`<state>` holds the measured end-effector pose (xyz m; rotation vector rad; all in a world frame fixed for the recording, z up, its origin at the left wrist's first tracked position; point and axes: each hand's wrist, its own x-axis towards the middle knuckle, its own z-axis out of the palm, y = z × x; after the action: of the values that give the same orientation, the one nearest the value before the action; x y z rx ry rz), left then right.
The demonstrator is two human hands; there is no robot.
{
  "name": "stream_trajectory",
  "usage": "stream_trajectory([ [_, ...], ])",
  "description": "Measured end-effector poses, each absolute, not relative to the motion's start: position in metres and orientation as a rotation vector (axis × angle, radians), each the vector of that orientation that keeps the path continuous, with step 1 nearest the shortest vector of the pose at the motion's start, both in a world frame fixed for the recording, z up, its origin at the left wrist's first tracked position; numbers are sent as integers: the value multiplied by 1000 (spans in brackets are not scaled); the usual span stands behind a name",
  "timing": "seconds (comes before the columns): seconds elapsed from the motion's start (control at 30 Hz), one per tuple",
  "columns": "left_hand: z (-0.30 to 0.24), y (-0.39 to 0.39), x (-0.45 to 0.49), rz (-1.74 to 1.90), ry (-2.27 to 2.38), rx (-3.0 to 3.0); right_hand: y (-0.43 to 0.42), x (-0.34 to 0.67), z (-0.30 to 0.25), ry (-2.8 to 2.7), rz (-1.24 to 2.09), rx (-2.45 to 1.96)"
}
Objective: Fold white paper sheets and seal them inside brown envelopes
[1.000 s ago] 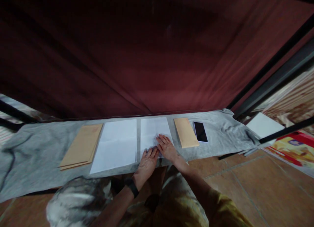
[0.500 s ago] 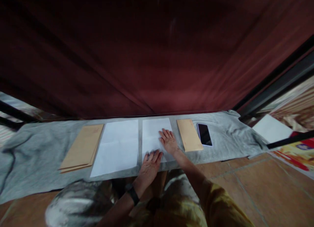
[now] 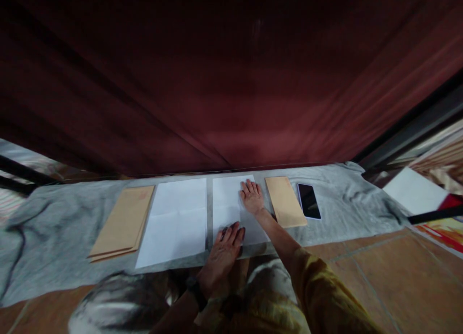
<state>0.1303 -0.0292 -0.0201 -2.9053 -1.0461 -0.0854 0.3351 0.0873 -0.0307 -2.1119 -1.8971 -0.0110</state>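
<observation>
A white sheet of paper (image 3: 227,199) lies on the grey cloth in front of me, with a crease running along it. My right hand (image 3: 252,197) rests flat on its far right part, fingers out. At the near edge, my left hand (image 3: 224,247) lies on the same sheet with its fingers stretched forward; a dark watch is on that wrist. Just left is a larger stack of white paper (image 3: 177,218). Brown envelopes (image 3: 123,220) lie overlapping farther left. To the right of my right hand sits another brown envelope (image 3: 285,201).
A smartphone (image 3: 309,201) lies right of the single envelope. The grey cloth (image 3: 347,204) covers a long, low surface. A dark red curtain (image 3: 231,107) hangs behind it. Dark metal bars (image 3: 408,136) stand at the right, and tiled floor (image 3: 405,271) shows below.
My right hand has slid slightly farther away along the sheet, toward its far edge. My left hand stays at the near edge. The whole view has shifted a little.
</observation>
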Motion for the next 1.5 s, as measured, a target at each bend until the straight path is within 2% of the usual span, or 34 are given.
stream_trajectory([
  [0.27, -25, -32, 133, -99, -1016, -2908, 68, 294, -40, -2224, 16, -1747],
  [0.67, -24, -34, 136, -79, -987, -2832, 68, 295, -37, -2154, -6, -1806],
  [1.17, -6, -35, 135, -71, -1110, -2928, -83, 343, -38, -2064, 106, -1785],
  [1.5, 7, -31, 132, -82, -1146, -2947, -94, 357, -23, -2144, 252, -1604],
])
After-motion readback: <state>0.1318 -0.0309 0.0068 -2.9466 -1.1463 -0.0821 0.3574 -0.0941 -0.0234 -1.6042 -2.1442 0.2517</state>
